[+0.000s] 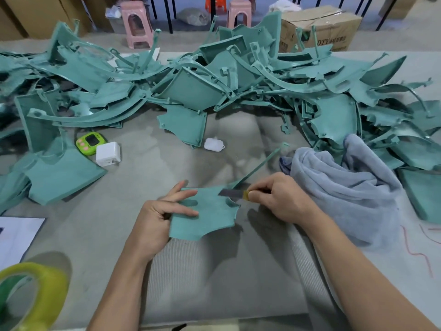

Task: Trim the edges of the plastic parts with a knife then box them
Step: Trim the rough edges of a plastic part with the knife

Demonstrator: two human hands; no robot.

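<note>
My left hand (162,212) grips a flat teal plastic part (210,218) by its left edge, fingers spread over its top face, above the grey table (143,177). My right hand (279,199) pinches a knife (235,193) with a yellow collar; its grey blade lies against the part's upper right corner. A thin teal sprue strip (260,167) runs up and to the right from that corner. A large heap of teal plastic parts (214,89) fills the far side of the table.
A grey cloth (346,189) is bunched at the right. A green timer (91,142), a white charger (107,154) and a white earbud case (214,144) lie mid-table. A tape roll (33,287) and paper (16,237) sit near left. A cardboard box (319,27) and pink stools (137,22) stand beyond.
</note>
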